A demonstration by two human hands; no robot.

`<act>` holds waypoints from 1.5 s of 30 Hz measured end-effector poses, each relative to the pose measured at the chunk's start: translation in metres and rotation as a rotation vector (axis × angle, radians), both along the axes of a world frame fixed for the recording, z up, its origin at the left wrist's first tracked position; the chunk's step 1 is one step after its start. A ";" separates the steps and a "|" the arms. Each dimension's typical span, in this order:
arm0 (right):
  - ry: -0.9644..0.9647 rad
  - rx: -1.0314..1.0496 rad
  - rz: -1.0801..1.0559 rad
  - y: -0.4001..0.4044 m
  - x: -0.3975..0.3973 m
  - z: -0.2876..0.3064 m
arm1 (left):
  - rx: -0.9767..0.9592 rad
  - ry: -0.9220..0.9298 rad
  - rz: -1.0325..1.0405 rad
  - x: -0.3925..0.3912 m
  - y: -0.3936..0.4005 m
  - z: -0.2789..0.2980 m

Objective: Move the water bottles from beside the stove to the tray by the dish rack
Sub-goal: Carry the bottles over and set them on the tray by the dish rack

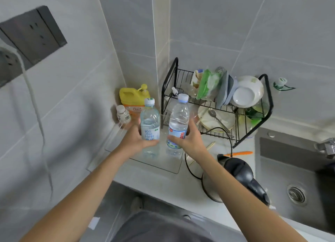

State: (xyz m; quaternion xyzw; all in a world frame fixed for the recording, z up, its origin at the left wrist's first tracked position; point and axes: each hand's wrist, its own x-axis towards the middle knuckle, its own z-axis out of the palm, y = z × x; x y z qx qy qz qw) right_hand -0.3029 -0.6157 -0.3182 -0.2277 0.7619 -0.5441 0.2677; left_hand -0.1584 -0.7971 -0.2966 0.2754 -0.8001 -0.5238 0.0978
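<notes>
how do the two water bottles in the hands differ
The left bottle has a white cap and a pale label with teal lettering; the right bottle has a light blue cap and a blue label with a red patch. The left hand grips the left bottle, the right hand the right one. Both are clear plastic, capped, upright over the clear tray.

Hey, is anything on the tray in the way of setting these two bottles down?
Nothing visible. The left hand and right hand hold both water bottles upright over the clear tray; a small white bottle stands at its far corner.
</notes>
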 end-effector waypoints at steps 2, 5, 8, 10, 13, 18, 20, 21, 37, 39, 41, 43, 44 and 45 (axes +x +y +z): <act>0.018 0.052 -0.028 -0.010 -0.008 -0.010 | 0.011 -0.040 -0.027 -0.016 -0.016 -0.017; 0.061 0.132 -0.065 -0.022 -0.015 -0.027 | 0.056 -0.117 -0.100 -0.041 -0.040 -0.040; 0.079 0.174 -0.102 -0.031 -0.015 -0.039 | 0.108 -0.168 -0.168 -0.062 -0.055 -0.060; 0.099 0.223 -0.120 -0.039 -0.015 -0.046 | 0.127 -0.167 -0.197 -0.073 -0.060 -0.071; 0.178 0.312 -0.144 -0.051 -0.016 -0.052 | 0.161 -0.166 -0.225 -0.083 -0.066 -0.083; 0.349 0.521 -0.128 -0.062 -0.025 -0.057 | 0.160 -0.178 -0.227 -0.093 -0.077 -0.090; 0.386 0.593 -0.121 -0.064 -0.029 -0.061 | 0.124 -0.187 -0.260 -0.095 -0.079 -0.092; 0.396 0.608 -0.119 -0.064 -0.031 -0.063 | 0.111 -0.185 -0.282 -0.096 -0.079 -0.092; 0.517 0.641 -0.089 -0.059 -0.051 -0.061 | -0.152 -0.117 -0.354 -0.122 -0.074 -0.089; 0.520 0.598 -0.081 -0.059 -0.054 -0.055 | -0.188 -0.107 -0.379 -0.123 -0.072 -0.089; 0.529 0.579 -0.045 -0.058 -0.055 -0.052 | -0.206 -0.079 -0.394 -0.124 -0.070 -0.088; 0.542 0.533 -0.031 -0.054 -0.056 -0.050 | -0.220 -0.047 -0.391 -0.124 -0.072 -0.087; 0.549 0.498 -0.032 -0.051 -0.057 -0.049 | -0.237 -0.035 -0.391 -0.124 -0.074 -0.085; 0.558 0.470 -0.031 -0.050 -0.057 -0.047 | -0.262 -0.026 -0.397 -0.125 -0.077 -0.084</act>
